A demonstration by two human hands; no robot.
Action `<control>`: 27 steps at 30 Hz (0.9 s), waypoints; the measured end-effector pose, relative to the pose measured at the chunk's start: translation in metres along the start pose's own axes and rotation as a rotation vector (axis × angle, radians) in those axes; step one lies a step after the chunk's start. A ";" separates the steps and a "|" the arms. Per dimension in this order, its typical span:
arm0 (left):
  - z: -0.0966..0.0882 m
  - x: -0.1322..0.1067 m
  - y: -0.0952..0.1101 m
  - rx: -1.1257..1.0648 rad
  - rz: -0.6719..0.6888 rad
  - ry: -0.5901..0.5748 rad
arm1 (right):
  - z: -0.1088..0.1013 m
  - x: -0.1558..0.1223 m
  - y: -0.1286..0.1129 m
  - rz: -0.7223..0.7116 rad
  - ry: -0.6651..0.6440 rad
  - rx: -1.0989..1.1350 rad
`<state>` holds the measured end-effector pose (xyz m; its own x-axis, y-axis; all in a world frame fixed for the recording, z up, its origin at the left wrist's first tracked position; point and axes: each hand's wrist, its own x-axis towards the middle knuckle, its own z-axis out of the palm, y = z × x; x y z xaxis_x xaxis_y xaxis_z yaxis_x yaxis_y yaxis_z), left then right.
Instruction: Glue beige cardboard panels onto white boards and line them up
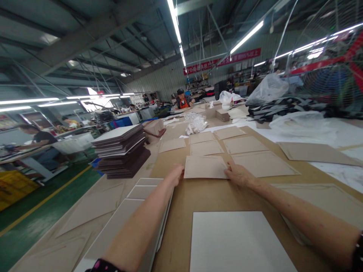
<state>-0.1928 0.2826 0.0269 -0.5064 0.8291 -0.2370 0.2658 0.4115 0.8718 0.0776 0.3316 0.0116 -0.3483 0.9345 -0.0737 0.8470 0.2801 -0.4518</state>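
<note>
- While both arms reach forward, bare brown tabletop (224,194) lies open between a smooth white board (232,241) close to the person and the beige panel (206,167) farther out.
- Left hand (177,173) has its fingers closed at the panel's left edge; right hand (237,173) pinches the right edge near its closer corner.
- Beyond lie flat beige sheets (245,145) with faint border marks; leftward rises a stack of dark-edged boards (121,151).
- Matte and four-sided, the panel shows a thin line along its far edge.
</note>
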 end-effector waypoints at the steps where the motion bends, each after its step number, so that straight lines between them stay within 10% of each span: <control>1: -0.002 -0.002 0.001 -0.039 -0.021 -0.013 | -0.001 -0.002 0.000 -0.011 -0.002 0.001; 15: -0.011 -0.040 0.029 -0.244 -0.033 -0.005 | -0.027 -0.042 -0.032 -0.283 0.080 -0.124; 21: 0.001 -0.090 0.064 -0.305 0.097 -0.011 | -0.022 -0.076 -0.070 -0.399 0.146 -0.142; 27: -0.013 -0.151 0.083 -0.331 0.316 0.060 | -0.056 -0.095 -0.057 -0.275 0.344 0.118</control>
<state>-0.1050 0.1860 0.1404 -0.4922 0.8669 0.0788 0.1431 -0.0088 0.9897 0.0849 0.2391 0.0943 -0.3835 0.8532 0.3535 0.6831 0.5196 -0.5132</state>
